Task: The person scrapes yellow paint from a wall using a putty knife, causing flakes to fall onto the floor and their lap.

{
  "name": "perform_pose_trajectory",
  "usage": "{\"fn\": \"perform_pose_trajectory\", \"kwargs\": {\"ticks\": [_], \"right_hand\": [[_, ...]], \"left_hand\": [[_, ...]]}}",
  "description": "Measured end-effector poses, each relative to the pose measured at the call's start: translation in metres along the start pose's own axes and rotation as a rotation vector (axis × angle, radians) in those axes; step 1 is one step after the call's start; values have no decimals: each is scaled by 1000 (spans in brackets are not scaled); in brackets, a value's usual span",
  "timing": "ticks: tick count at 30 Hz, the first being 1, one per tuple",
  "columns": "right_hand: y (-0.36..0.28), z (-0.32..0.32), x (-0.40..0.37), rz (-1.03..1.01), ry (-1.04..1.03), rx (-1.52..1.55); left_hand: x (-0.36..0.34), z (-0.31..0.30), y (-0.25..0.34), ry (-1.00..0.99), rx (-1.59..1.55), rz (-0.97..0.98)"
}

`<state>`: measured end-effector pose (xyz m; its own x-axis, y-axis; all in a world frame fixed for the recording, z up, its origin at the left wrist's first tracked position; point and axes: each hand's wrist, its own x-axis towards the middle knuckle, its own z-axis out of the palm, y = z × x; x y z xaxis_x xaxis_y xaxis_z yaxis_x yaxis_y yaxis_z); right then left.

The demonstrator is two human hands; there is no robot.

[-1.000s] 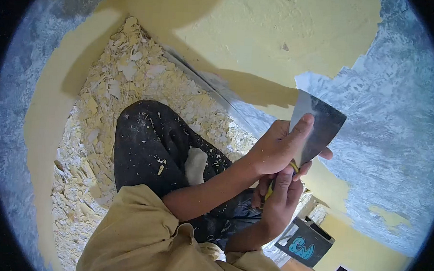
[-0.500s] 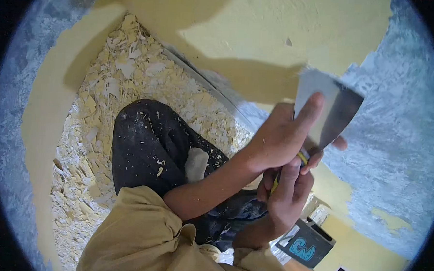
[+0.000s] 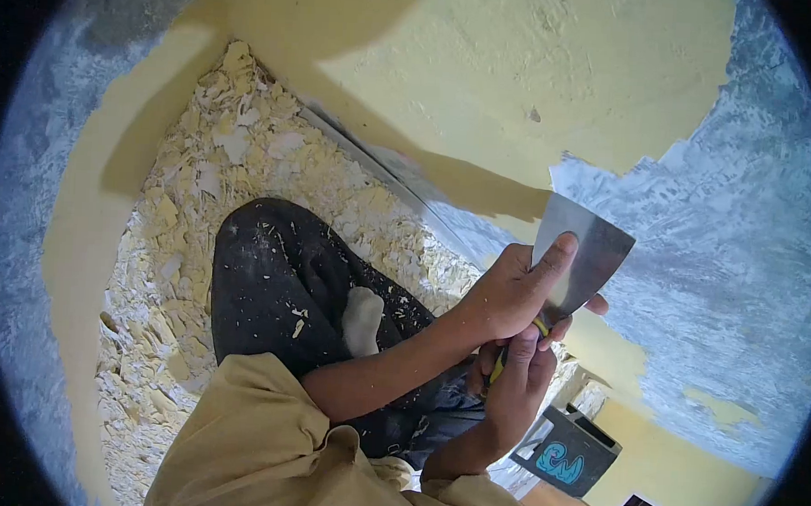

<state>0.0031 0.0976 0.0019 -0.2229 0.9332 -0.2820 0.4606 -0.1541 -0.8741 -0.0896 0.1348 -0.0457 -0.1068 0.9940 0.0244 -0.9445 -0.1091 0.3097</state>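
Observation:
A putty knife with a wide metal blade [image 3: 586, 265] and a yellow-and-black handle [image 3: 498, 366] is held up in front of the wall, blade end raised. My left hand [image 3: 512, 294] is closed around the blade's lower part, its thumb lying flat on the metal face and fingertips showing past the far edge. Just below, my right hand [image 3: 519, 385] wraps the handle, thumb along it. The two hands touch or nearly touch; part of the handle is hidden by fingers.
Peeled yellow and white paint flakes [image 3: 178, 288] cover the floor around my bent, dark-trousered leg [image 3: 268, 283]. The wall [image 3: 467, 93] is part yellow paint, part bare grey-blue surface [image 3: 693, 293]. A dark box-like object with a blue mark [image 3: 573, 446] stands at lower right.
Both hands and the putty knife have shifted down and slightly left in view. The blade has turned a little, and both grips stay the same.

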Motion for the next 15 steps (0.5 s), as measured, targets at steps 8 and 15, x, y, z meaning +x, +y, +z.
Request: {"fn": "perform_pose_trajectory", "kwargs": {"ticks": [8, 15], "right_hand": [[3, 1, 4, -1, 10, -28], [-15, 25, 21, -214, -99, -70]], "left_hand": [[5, -1, -4, 17, -63, 29], [2, 3, 52, 40, -66, 158]]}}
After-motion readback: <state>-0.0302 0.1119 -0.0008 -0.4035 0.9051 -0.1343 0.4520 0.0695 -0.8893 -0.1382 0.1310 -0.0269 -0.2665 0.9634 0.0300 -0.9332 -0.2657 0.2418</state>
